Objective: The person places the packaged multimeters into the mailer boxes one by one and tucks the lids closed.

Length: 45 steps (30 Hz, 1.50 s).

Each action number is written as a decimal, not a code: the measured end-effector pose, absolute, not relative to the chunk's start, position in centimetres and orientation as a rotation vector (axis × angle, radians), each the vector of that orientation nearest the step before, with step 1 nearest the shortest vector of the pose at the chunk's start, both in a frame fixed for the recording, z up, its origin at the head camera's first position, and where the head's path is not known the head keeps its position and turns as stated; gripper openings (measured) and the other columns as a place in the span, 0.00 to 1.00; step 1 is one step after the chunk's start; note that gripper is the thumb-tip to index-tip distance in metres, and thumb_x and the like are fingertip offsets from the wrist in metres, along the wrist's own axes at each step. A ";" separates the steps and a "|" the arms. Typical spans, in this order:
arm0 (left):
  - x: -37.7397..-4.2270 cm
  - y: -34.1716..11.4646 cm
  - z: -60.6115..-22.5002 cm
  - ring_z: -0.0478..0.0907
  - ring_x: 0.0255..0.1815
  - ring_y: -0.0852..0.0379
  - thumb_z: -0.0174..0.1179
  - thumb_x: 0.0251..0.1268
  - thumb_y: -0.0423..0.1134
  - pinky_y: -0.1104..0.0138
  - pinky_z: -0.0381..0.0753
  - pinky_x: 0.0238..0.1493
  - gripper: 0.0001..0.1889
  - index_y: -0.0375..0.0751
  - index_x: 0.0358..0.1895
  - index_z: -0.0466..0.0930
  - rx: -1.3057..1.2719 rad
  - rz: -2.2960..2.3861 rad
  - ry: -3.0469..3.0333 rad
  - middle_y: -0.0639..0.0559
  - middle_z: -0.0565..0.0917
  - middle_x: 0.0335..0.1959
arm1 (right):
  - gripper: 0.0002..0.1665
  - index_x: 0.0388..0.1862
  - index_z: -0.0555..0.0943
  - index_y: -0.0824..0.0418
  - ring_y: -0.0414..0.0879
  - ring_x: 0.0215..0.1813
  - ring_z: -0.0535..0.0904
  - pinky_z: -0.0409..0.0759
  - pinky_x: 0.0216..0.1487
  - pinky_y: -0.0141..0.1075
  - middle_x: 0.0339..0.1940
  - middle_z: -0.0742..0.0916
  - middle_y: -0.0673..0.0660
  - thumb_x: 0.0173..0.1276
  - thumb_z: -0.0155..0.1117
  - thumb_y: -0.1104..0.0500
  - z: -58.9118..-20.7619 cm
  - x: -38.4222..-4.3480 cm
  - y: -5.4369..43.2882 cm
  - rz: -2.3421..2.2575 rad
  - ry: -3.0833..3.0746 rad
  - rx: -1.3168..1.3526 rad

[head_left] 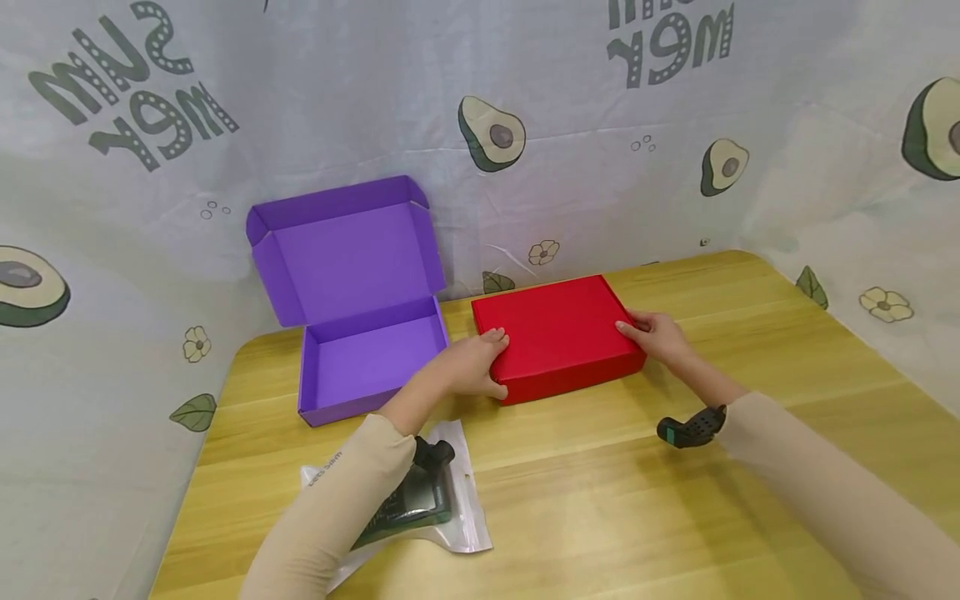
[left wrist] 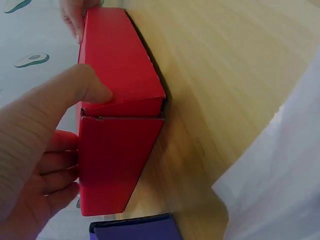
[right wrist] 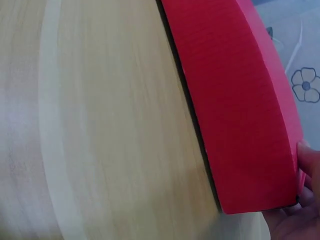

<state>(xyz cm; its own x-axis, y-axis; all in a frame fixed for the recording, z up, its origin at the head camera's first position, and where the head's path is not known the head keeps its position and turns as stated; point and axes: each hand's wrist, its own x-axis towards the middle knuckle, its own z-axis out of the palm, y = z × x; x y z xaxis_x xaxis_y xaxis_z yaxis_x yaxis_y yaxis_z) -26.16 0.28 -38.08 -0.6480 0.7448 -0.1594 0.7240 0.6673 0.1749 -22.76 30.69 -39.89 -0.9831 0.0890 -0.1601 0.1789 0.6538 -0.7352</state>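
A closed red cardboard box (head_left: pixel 558 327) lies flat near the back of the table. At its left front corner, my left hand (head_left: pixel 467 367) grips it, the thumb on the front side in the left wrist view and the other fingers over the top. My right hand (head_left: pixel 660 337) holds the right end, its thumb on the lid's edge; the other fingers are partly hidden by the box in the right wrist view. Left of the red box stands a purple box (head_left: pixel 367 362) with its lid (head_left: pixel 352 258) raised, leaning back towards the cloth.
Under my left forearm lies a clear and white plastic bag (head_left: pixel 468 517) with a dark, flat item inside, partly covered by the sleeve. A cloth (head_left: pixel 570 183) printed with avocados and flowers hangs behind the wooden table (head_left: pixel 570 500).
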 end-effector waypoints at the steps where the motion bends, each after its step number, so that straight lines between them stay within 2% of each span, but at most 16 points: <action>1: -26.1 0.4 -38.1 0.54 0.72 0.49 0.62 0.53 0.51 0.61 0.58 0.68 0.41 0.33 0.68 0.59 1.203 0.116 2.673 0.40 0.60 0.70 | 0.37 0.69 0.53 0.72 0.66 0.62 0.66 0.69 0.60 0.51 0.65 0.64 0.76 0.73 0.47 0.49 -39.9 -22.8 30.7 -1.236 2.754 0.223; 10: -26.1 0.9 -38.4 0.58 0.70 0.48 0.61 0.53 0.50 0.61 0.60 0.67 0.37 0.35 0.65 0.65 1.318 0.009 2.690 0.41 0.65 0.67 | 0.38 0.69 0.52 0.74 0.65 0.59 0.69 0.71 0.59 0.48 0.64 0.65 0.77 0.73 0.47 0.49 -39.7 -22.9 31.2 -1.202 2.715 0.227; 14: -26.3 1.0 -38.6 0.60 0.69 0.49 0.63 0.52 0.51 0.63 0.61 0.67 0.37 0.36 0.65 0.66 1.345 -0.011 2.703 0.42 0.67 0.66 | 0.38 0.68 0.53 0.75 0.62 0.54 0.72 0.75 0.49 0.36 0.63 0.66 0.77 0.72 0.47 0.49 -39.7 -22.9 31.4 -1.192 2.714 0.215; 17: -26.4 1.1 -38.7 0.68 0.64 0.49 0.64 0.49 0.51 0.62 0.67 0.63 0.34 0.37 0.60 0.72 1.400 -0.055 2.724 0.44 0.75 0.59 | 0.38 0.68 0.53 0.75 0.60 0.51 0.73 0.72 0.42 0.28 0.63 0.66 0.77 0.72 0.48 0.49 -39.7 -22.9 31.5 -1.187 2.717 0.207; 21: -26.4 1.4 -38.8 0.73 0.57 0.50 0.64 0.47 0.51 0.62 0.72 0.57 0.30 0.39 0.55 0.75 1.434 -0.104 2.746 0.48 0.79 0.49 | 0.39 0.68 0.53 0.75 0.61 0.54 0.72 0.73 0.45 0.32 0.63 0.65 0.77 0.72 0.48 0.48 -39.6 -22.8 31.5 -1.179 2.720 0.203; 26: -26.1 1.3 -38.6 0.64 0.66 0.49 0.63 0.50 0.50 0.61 0.64 0.65 0.35 0.38 0.63 0.69 1.345 -0.089 2.726 0.44 0.72 0.62 | 0.39 0.68 0.52 0.74 0.64 0.56 0.69 0.73 0.53 0.42 0.64 0.64 0.77 0.72 0.47 0.47 -39.8 -22.6 31.3 -1.194 2.709 0.217; 29: -25.9 1.0 -38.7 0.59 0.70 0.50 0.63 0.51 0.49 0.60 0.60 0.67 0.38 0.38 0.66 0.65 1.297 -0.064 2.722 0.44 0.66 0.67 | 0.40 0.69 0.51 0.73 0.65 0.60 0.66 0.68 0.60 0.50 0.65 0.63 0.77 0.72 0.46 0.46 -39.8 -22.6 31.3 -1.202 2.701 0.224; 34: -25.7 0.9 -38.7 0.57 0.71 0.49 0.63 0.50 0.47 0.59 0.58 0.68 0.39 0.36 0.67 0.62 1.284 -0.034 2.725 0.43 0.64 0.68 | 0.40 0.69 0.50 0.73 0.67 0.63 0.64 0.67 0.61 0.51 0.66 0.62 0.77 0.72 0.46 0.46 -39.7 -22.8 31.3 -1.225 2.689 0.210; 45: -25.4 0.7 -39.0 0.57 0.70 0.48 0.66 0.50 0.49 0.60 0.63 0.65 0.41 0.35 0.67 0.62 1.309 -0.078 2.767 0.42 0.64 0.67 | 0.40 0.70 0.51 0.71 0.67 0.64 0.63 0.65 0.63 0.52 0.66 0.62 0.76 0.72 0.46 0.45 -39.7 -22.9 31.1 -1.243 2.693 0.224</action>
<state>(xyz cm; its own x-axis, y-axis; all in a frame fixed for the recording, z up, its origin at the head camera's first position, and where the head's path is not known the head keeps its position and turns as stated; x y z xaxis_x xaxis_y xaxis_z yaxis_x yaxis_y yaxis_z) -25.43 0.72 -39.05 -0.6321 0.7692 -0.0936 0.7733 0.6340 -0.0121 -22.88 31.12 -39.74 -0.9748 0.0661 -0.2131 0.2050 0.6419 -0.7389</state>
